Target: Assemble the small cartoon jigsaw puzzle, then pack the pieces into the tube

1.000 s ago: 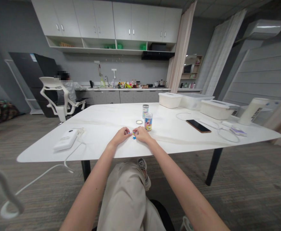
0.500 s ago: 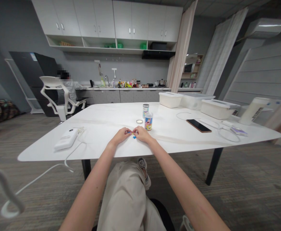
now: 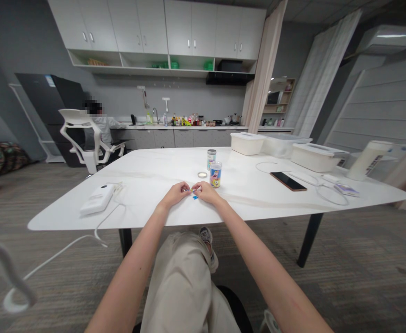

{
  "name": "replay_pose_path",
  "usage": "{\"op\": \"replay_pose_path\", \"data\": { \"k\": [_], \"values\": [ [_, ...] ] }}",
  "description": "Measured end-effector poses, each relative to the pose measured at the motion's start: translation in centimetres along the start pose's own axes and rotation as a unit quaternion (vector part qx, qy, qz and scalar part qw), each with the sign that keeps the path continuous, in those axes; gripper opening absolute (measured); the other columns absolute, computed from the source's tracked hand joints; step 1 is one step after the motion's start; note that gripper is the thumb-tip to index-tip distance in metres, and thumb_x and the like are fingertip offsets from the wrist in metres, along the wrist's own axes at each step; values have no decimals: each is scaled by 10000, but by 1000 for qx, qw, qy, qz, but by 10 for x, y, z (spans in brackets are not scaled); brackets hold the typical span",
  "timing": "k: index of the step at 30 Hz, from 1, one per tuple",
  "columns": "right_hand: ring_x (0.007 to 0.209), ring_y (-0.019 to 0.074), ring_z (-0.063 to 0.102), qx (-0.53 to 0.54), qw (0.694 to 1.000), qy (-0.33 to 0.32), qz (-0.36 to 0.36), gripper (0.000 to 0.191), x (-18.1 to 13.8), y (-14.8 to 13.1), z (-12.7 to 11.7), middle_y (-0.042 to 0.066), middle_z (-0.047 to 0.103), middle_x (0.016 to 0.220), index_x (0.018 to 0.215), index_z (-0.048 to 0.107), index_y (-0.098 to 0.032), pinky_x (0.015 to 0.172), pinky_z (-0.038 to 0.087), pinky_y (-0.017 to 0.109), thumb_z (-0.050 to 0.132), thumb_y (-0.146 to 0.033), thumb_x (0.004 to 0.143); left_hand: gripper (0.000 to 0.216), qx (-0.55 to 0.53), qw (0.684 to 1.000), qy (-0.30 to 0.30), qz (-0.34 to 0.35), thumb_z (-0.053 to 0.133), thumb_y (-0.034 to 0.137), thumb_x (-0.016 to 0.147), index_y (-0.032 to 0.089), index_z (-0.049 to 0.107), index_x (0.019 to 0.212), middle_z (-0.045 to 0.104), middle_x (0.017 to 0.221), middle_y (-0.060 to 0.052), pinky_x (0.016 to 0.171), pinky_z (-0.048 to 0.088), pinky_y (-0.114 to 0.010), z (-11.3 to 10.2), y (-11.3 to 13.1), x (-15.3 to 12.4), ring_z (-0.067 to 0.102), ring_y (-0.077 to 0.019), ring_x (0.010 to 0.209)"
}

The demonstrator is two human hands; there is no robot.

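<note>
My left hand (image 3: 177,192) and my right hand (image 3: 206,191) meet low over the white table (image 3: 147,185), fingertips almost touching. Each is closed in a pinch on small blue and yellow jigsaw pieces (image 3: 190,190), mostly covered by the fingers. Just below the fingertips a loose blue jigsaw piece (image 3: 195,197) lies flat. Beyond my right hand stands a clear can with a colourful cartoon print (image 3: 215,175). Behind it is a second printed can (image 3: 211,158) with a grey top. A round lid (image 3: 202,175) rests on the table left of the cans.
A white power bank (image 3: 96,200) with a cable lies at the left. To the right are a phone (image 3: 288,181), white cables, lidded boxes (image 3: 247,144) and a tilted-looking white tumbler (image 3: 369,159). A person (image 3: 102,127) sits at the far counter.
The hands keep their pinch and have barely moved; the fingertips shift slightly around the small pieces. The whole view has drifted a little.
</note>
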State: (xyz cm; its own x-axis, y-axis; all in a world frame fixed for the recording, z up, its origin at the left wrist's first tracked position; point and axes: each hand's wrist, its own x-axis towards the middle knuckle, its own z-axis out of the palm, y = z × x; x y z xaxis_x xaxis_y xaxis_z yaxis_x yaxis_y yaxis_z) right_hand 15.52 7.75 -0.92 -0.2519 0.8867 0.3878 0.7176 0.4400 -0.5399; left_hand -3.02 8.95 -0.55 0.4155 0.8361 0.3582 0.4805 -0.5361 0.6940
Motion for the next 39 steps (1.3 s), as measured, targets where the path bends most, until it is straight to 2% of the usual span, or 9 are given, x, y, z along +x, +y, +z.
{"op": "replay_pose_path", "data": {
  "k": [4, 9, 17, 20, 23, 28, 34, 39],
  "values": [
    [758, 127, 636, 36, 999, 24, -1, 219, 1, 1, -1, 49, 704, 877, 929, 733, -147, 754, 492, 247, 623, -61, 760, 247, -21, 1000, -18, 11, 652, 385, 701, 171, 641, 825, 693, 833, -36, 718, 462, -293, 0, 1, 1, 577, -162, 727],
    [752, 122, 634, 85, 996, 32, -8, 143, 4, 3, 1, 34, 697, 821, 828, 713, -143, 754, 489, 250, 607, -67, 769, 242, -6, 1000, -17, 9, 660, 405, 707, 176, 657, 787, 709, 819, -41, 747, 470, -313, 0, 0, 1, 593, -180, 749],
    [722, 116, 613, 177, 984, 20, -7, 63, 5, 6, 4, 0, 665, 775, 852, 639, -148, 738, 487, 257, 624, -142, 791, 280, -35, 999, -26, 25, 652, 452, 726, 176, 657, 774, 714, 839, -46, 789, 487, -310, -1, 5, -1, 625, -192, 823],
    [735, 119, 601, 150, 988, 34, -10, 86, 4, 4, 2, 3, 652, 787, 869, 638, -146, 746, 481, 259, 600, -125, 795, 298, -36, 999, -34, 21, 656, 467, 723, 174, 663, 781, 721, 853, -53, 782, 491, -308, -1, 6, -2, 633, -198, 838],
    [781, 131, 589, 61, 996, 59, -10, 156, 1, 1, -3, 25, 653, 862, 895, 670, -148, 791, 473, 275, 590, -91, 774, 288, -28, 998, -44, 24, 659, 455, 730, 174, 675, 793, 733, 890, -61, 811, 487, -311, 0, 6, -3, 644, -204, 867],
    [868, 175, 592, -62, 998, -1, -5, 167, -7, -3, -9, 54, 655, 919, 889, 750, -189, 844, 452, 298, 649, -147, 763, 281, -3, 999, -34, 35, 648, 459, 749, 181, 670, 782, 722, 847, -49, 802, 482, -311, 0, 6, -3, 640, -203, 840],
    [899, 170, 588, -84, 996, -11, -30, 146, -7, -5, -10, 61, 655, 938, 920, 759, -190, 851, 426, 283, 628, -229, 868, 191, 21, 999, -1, 38, 616, 383, 778, 194, 634, 783, 699, 831, -27, 823, 483, -311, -1, 12, -4, 617, -184, 816],
    [936, 173, 581, -89, 995, -6, -34, 194, -6, -6, -10, 75, 652, 957, 942, 749, -165, 861, 411, 281, 566, -222, 917, 164, 8, 999, 6, 45, 616, 353, 778, 189, 618, 779, 686, 815, -22, 806, 481, -303, -1, 11, -3, 611, -174, 797]
  ]
}}
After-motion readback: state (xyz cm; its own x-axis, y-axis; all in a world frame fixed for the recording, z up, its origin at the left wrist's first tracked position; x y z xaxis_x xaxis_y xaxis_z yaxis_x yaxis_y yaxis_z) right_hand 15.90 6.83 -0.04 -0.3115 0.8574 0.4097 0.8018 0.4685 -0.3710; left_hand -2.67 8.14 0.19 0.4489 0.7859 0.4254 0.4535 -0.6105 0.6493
